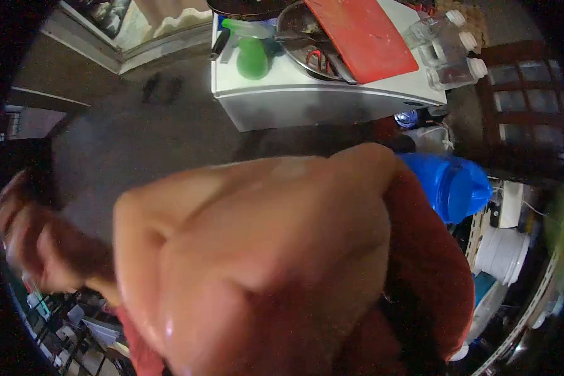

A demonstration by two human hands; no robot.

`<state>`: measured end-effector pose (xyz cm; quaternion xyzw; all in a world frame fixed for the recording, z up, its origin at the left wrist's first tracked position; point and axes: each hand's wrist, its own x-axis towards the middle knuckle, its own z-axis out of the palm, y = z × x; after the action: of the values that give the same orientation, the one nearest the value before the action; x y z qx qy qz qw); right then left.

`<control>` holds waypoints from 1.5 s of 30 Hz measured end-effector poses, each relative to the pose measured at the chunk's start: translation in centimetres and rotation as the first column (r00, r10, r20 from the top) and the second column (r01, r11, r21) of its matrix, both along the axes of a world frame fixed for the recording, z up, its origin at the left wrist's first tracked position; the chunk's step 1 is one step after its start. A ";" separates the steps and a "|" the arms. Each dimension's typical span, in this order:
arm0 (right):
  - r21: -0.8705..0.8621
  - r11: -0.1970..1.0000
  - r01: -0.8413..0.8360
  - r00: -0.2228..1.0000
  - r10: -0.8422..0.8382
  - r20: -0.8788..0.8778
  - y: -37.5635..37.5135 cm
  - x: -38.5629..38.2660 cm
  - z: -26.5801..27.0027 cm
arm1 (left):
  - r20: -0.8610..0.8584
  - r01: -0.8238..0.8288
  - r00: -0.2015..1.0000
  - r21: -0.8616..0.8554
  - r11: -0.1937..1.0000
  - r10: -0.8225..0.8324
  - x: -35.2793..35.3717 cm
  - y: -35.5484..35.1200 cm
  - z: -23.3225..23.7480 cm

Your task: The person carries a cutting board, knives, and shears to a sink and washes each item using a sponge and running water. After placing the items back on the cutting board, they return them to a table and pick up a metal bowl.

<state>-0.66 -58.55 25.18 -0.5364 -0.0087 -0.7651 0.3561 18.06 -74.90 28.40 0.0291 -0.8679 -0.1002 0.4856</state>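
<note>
Very close to the camera, my bare right hand and arm [263, 250] fill the middle of the view, blurred, beside a red sleeve [438, 269]. The fingers of this hand cannot be made out, nor anything held in them. My left hand [37, 238] is raised at the far left edge, smeared by motion. Its fingers look bent, but whether they are apart or closed is unclear, and no object shows in it. Below it, the forearm leads down to red cloth [141, 341].
A white-topped unit [232, 84] at the top bears a green spray bottle [252, 59], a pan [294, 31], a red board [370, 44] and clear bottles [448, 53]. At right are a blue container [454, 188], a white spool [502, 255] and metal shelving [536, 297].
</note>
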 end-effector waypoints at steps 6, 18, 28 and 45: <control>0.218 0.963 -0.158 0.985 0.137 0.108 0.1 -1.8 0.9 | 0.120 0.669 0.743 -0.114 0.734 -0.659 -5.5 1.3 7.7; 0.078 0.997 0.011 0.994 -0.003 -0.105 -3.7 -4.0 2.6 | 0.135 0.870 0.492 -0.058 0.489 -0.860 -12.3 -4.1 3.0; -0.047 0.995 0.085 0.895 -0.097 -0.435 -8.1 -6.6 2.2 | 0.105 0.878 0.470 0.046 0.477 -0.876 -15.2 -9.2 -2.0; -0.055 0.988 0.147 0.848 -0.154 -0.507 -6.1 -8.2 1.9 | 0.005 0.888 0.454 0.079 0.453 -0.891 -17.7 -8.1 -2.8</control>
<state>-8.91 -64.65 27.12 -0.7208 0.1225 -0.6217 0.2809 0.34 -83.01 25.55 -0.4102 -0.7626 -0.3661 0.3408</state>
